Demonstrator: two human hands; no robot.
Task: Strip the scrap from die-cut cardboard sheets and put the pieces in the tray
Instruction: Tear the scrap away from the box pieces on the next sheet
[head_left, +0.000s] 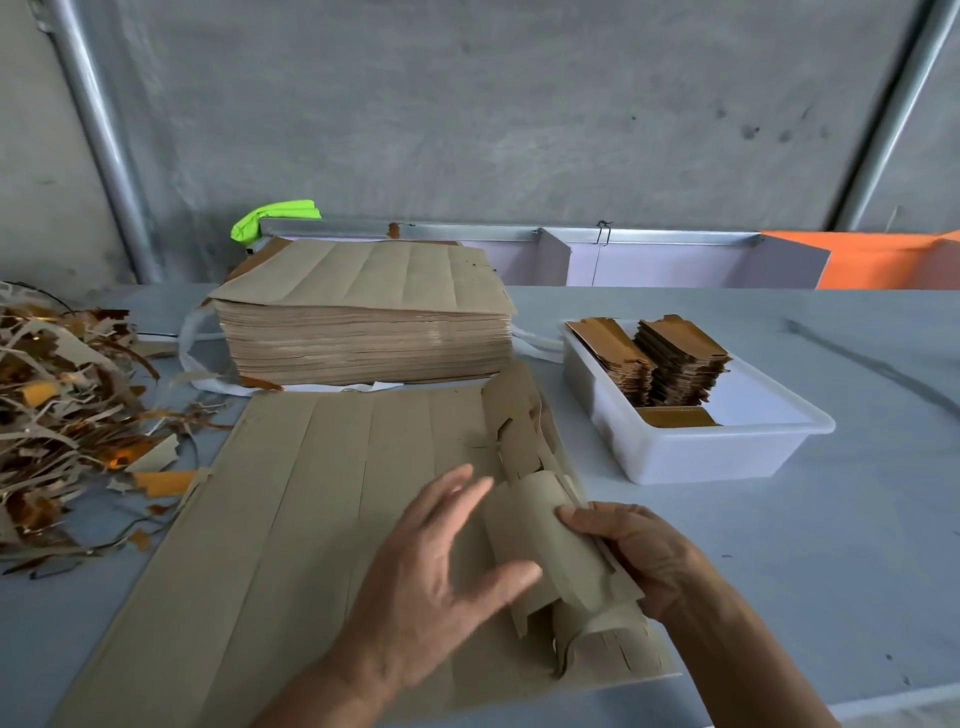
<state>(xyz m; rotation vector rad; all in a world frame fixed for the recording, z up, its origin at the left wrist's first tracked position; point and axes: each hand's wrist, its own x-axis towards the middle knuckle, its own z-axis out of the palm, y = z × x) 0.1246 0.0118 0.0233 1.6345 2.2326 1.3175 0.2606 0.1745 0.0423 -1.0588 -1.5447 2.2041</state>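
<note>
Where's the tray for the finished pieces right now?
In the head view the white tray sits on the table's right side, right of the cardboard sheet being stripped and front-right of the tall sheet stack.

A pale blue-grey tabletop (779, 545) fills the lower half of the frame. A die-cut cardboard sheet (291, 519) lies flat at lower centre. Behind it, at centre, sits a thick stack of sheets (363, 338), resting on what may be white strapping. At the left edge lies a heap of scrap strips (62, 415). At right stands a white tray (727, 452).
</note>
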